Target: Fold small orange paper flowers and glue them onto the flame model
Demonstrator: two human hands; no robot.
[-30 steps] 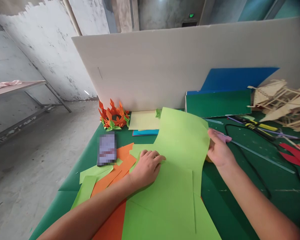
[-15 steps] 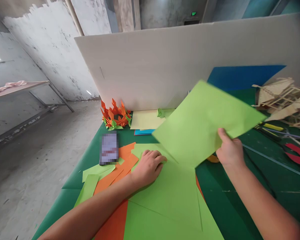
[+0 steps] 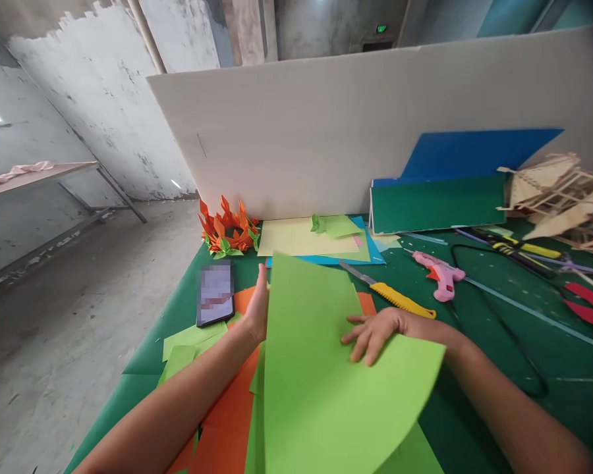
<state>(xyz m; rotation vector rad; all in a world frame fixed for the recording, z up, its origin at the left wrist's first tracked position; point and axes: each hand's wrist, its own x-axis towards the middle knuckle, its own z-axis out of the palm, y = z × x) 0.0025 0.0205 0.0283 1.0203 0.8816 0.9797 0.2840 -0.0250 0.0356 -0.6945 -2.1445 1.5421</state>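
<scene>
A light green paper sheet [image 3: 316, 368] stands tilted up in front of me, its right corner curling. My right hand [image 3: 375, 334] rests on the face of this sheet, fingers spread and open. Upright at the sheet's left edge is my left hand [image 3: 257, 309], one digit stretched upward; the sheet hides its other fingers. Orange paper [image 3: 222, 441] and more green paper lie beneath and to the left. Green offcuts [image 3: 190, 339] are beside my left forearm.
A phone [image 3: 216, 291] and an orange paper crown-like ring [image 3: 228, 227] stand at left. Beyond the sheet lie a yellow utility knife [image 3: 400, 299], a pink glue gun [image 3: 442, 275] and coloured papers [image 3: 306, 238]. Red-handled scissors [image 3: 590, 304] and a wooden stick model [image 3: 568, 197] are right.
The raised green sheet has come down and left, toward me. My right hand has let go of its edge and lies on its face. My left hand has turned upright beside it.
</scene>
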